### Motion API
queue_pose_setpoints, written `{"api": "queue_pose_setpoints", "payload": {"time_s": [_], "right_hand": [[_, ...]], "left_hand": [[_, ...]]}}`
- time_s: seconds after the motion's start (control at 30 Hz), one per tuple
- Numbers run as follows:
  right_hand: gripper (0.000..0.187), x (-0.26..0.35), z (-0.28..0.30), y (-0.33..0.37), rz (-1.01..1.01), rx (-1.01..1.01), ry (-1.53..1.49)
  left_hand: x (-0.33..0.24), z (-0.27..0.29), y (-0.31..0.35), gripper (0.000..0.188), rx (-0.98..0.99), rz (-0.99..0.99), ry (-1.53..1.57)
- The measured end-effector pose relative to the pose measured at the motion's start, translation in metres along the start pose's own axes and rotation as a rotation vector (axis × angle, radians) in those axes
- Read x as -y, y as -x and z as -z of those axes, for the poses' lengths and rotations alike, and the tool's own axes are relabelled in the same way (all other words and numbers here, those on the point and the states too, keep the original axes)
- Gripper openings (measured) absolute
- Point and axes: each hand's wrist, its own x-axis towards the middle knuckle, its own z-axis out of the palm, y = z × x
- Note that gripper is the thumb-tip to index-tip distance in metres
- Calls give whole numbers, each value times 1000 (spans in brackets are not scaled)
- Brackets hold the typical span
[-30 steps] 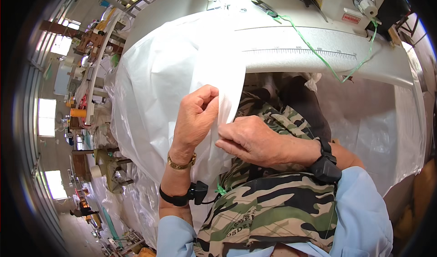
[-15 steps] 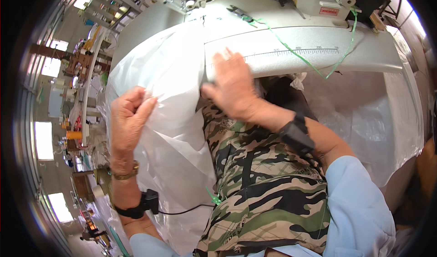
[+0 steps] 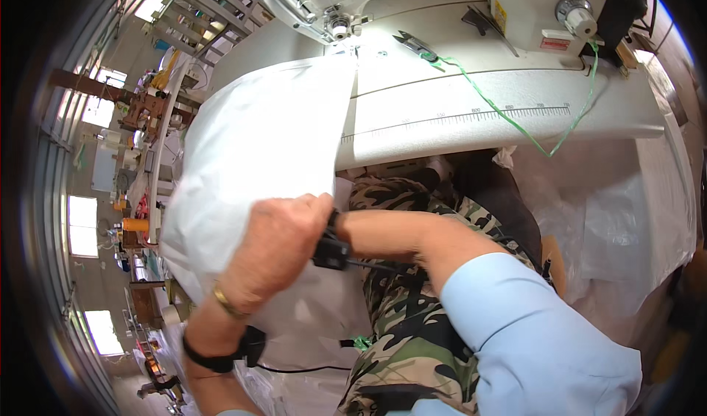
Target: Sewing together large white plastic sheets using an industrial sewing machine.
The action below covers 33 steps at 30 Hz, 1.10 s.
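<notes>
A thin white sheet (image 3: 265,121) lies over the left side of the sewing machine's bed and hangs down toward me. Its right edge runs up to the needle area (image 3: 353,50). My left hand (image 3: 283,232) is closed on the sheet near its lower right edge, knuckles up. My right forearm (image 3: 390,233) reaches across my lap to the left, and the black strap device (image 3: 331,252) on its wrist sits against the left hand. The right hand itself is hidden behind the left, so its fingers do not show.
The sewing machine (image 3: 471,7) stands at the far side. Thread snips (image 3: 417,46) on a green cord (image 3: 482,85) lie on its bed, above a printed ruler scale (image 3: 508,114). Clear plastic sheeting (image 3: 611,232) hangs at right. Cluttered shelves (image 3: 155,121) line the left.
My right hand has moved from the bed's front edge down and left, behind the left hand. The left hand has moved right and down. The sheet's upper part lies smoother; the view has shifted.
</notes>
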Motion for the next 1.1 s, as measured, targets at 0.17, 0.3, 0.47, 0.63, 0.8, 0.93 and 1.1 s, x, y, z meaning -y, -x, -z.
{"api": "queue_pose_setpoints", "payload": {"time_s": [0.17,0.3,0.47,0.63,0.8,0.93,1.1], "right_hand": [[27,-7,-10,82,-17,-5,102],[28,-25,37,143,-69,149,157],[20,48,178,134,-252,97,362],[11,-6,242,113,-114,-252,959],[12,-24,253,111,-123,-277,999],[19,-15,246,112,-20,-211,922],[21,-4,231,110,45,-53,917]], "left_hand": [[-5,-82,33,11,-136,104,-20],[-8,-109,41,11,-295,191,-53],[-13,-117,44,10,-394,249,-24],[-16,-120,43,10,-450,291,-30],[-18,-120,42,9,-462,326,-2],[-19,-122,42,13,-491,354,104],[-17,-122,41,13,-505,356,123]]}}
